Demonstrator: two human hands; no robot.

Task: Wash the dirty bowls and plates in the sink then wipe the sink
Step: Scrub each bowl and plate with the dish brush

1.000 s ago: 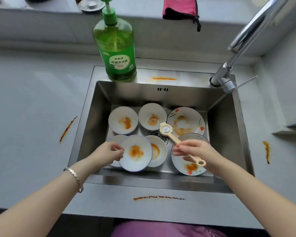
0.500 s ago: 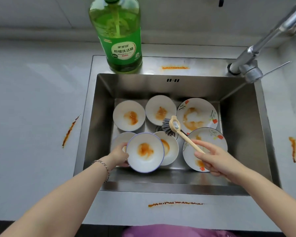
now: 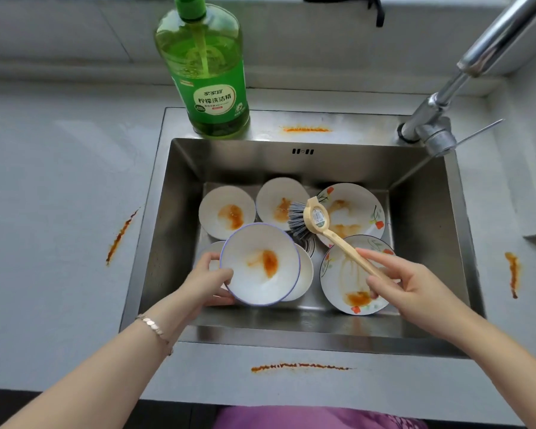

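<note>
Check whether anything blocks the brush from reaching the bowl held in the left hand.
Nothing visible does. The brush in the right hand hangs by the far rim of the bowl, open air between them.

The pale grey table (image 3: 59, 181) spreads out glossy before me under soft light, streaked with orange smears (image 3: 118, 239). A raised grey ledge (image 3: 75, 35) runs along its back, and a pale wall (image 3: 532, 150) rises on my right.

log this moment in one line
left hand: holds stained blue-rimmed white bowl | right hand: holds beige-handled dish brush | place: over steel sink
</note>
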